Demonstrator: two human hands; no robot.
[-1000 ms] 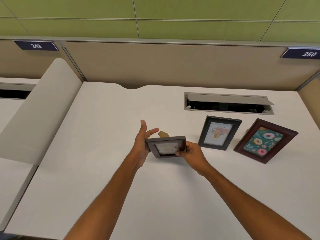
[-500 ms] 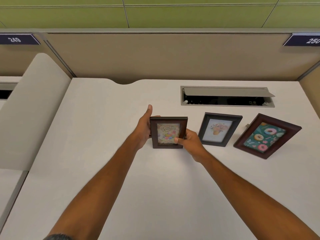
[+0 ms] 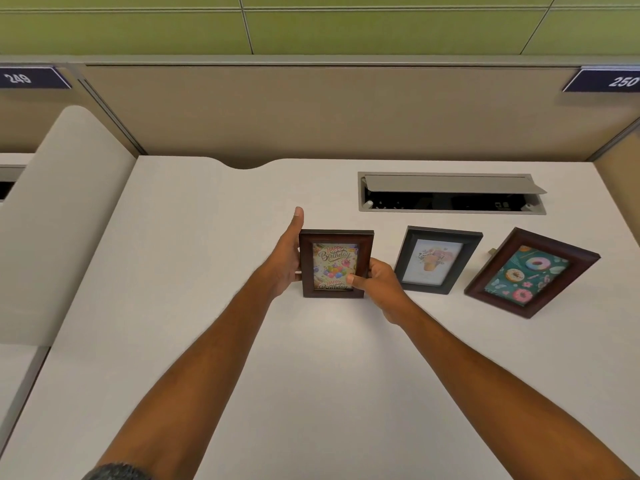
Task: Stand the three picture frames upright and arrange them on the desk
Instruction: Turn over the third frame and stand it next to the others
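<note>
Birthday frame [image 3: 335, 264] sits between both hands on the bench [image 3: 214, 237], upright, long side vertical, picture facing the person. Left hand [image 3: 285, 260] cups its left edge, thumb up; right hand [image 3: 375, 280] pinches the lower right corner. Looks light and stiff, but the glass front is probably fragile, so hold the wooden edges. Flower frame [image 3: 437, 259] and donut frame [image 3: 531, 271] stand past the right hand.

A second ago the birthday frame [image 3: 335, 264] lay tipped back, landscape-wise, between the hands. Now it stands portrait and upright, face toward the camera, left hand [image 3: 284, 263] flat along its left edge, right hand [image 3: 375, 280] pinching its lower right corner.
</note>
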